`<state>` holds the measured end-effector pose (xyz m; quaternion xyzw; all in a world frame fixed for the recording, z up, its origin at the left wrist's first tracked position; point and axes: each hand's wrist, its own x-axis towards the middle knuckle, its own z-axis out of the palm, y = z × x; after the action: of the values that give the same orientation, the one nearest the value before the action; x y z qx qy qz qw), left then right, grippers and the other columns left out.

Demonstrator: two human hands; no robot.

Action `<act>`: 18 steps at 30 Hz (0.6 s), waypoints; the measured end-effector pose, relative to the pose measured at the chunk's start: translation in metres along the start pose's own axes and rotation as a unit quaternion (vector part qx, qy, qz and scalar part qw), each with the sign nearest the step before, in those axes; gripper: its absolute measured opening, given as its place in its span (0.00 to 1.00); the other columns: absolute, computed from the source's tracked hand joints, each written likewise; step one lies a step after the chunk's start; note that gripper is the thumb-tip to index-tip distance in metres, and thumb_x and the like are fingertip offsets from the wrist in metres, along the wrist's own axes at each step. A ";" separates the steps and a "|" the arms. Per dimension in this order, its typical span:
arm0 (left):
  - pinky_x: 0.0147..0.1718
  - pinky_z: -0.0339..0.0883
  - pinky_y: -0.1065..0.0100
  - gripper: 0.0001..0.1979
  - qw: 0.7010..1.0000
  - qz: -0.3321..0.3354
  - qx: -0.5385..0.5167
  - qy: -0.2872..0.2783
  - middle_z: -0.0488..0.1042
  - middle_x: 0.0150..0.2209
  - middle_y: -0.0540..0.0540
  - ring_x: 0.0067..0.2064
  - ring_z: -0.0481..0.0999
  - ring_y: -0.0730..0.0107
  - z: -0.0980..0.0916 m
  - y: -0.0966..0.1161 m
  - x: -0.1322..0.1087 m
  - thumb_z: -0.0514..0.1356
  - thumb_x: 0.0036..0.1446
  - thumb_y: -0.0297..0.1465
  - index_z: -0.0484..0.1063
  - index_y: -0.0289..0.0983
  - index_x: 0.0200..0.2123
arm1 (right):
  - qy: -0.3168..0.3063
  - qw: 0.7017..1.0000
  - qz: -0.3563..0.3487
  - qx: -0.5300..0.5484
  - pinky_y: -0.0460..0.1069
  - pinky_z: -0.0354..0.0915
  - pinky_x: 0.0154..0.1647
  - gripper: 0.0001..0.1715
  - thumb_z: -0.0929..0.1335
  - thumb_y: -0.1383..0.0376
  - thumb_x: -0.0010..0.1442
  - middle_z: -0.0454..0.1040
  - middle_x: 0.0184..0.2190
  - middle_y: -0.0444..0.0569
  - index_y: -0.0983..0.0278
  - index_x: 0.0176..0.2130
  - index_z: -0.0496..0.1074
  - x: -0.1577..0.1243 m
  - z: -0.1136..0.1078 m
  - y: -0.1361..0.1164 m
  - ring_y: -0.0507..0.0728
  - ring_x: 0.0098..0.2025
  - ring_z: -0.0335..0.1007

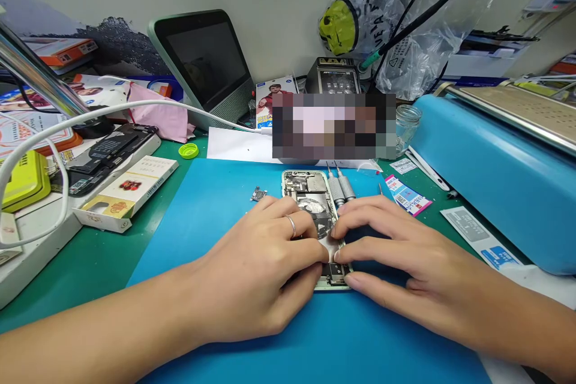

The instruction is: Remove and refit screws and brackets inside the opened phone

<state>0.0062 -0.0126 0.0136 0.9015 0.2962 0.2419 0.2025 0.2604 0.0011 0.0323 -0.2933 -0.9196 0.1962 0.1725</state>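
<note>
An opened phone [310, 192] lies back-off on the blue mat [216, 204], its circuit boards and metal shields exposed. My left hand [265, 264], with a ring on one finger, rests over the phone's left and lower part, fingers curled and pressed onto it. My right hand [396, 258] comes in from the right, its fingers stretched flat with the tips on the phone's right edge. Both sets of fingertips meet over the phone's lower half, which they partly hide. A small loose part [258, 194] lies on the mat just left of the phone.
Two screwdrivers [341, 187] lie just behind the phone. A flat cigarette box [130, 189] and a disassembled phone [103, 156] sit at left, a tablet [202, 66] leans on the wall, a glass jar [407, 123] stands behind, and a blue machine [495, 174] fills the right.
</note>
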 end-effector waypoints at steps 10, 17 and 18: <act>0.41 0.56 0.57 0.11 1.000 0.009 -0.003 -0.001 0.75 0.41 0.48 0.42 0.68 0.65 0.000 -0.001 0.002 0.55 0.72 0.28 0.78 0.38 0.45 | -0.001 1.000 0.000 -0.005 0.55 0.72 0.56 0.06 0.70 0.63 0.69 0.78 0.48 0.52 0.57 0.43 0.80 0.001 0.000 -0.003 0.61 0.56 0.73; 0.41 0.57 0.57 0.11 1.000 0.003 -0.009 -0.006 0.75 0.40 0.48 0.42 0.68 0.64 0.002 -0.001 0.001 0.55 0.72 0.28 0.78 0.39 0.45 | 0.009 1.000 0.021 0.001 0.55 0.72 0.57 0.06 0.70 0.64 0.69 0.77 0.48 0.51 0.57 0.43 0.79 0.001 0.004 -0.005 0.60 0.56 0.72; 0.42 0.57 0.57 0.11 1.000 0.002 -0.011 -0.005 0.75 0.40 0.47 0.42 0.68 0.64 0.002 -0.001 0.001 0.55 0.72 0.29 0.78 0.39 0.45 | 0.008 1.000 0.020 -0.003 0.55 0.72 0.57 0.06 0.70 0.63 0.69 0.77 0.48 0.51 0.57 0.43 0.79 0.002 0.004 -0.006 0.60 0.56 0.72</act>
<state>0.0073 -0.0119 0.0113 0.9010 0.2907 0.2413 0.2133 0.2548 -0.0030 0.0320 -0.3142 -0.9126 0.1943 0.1753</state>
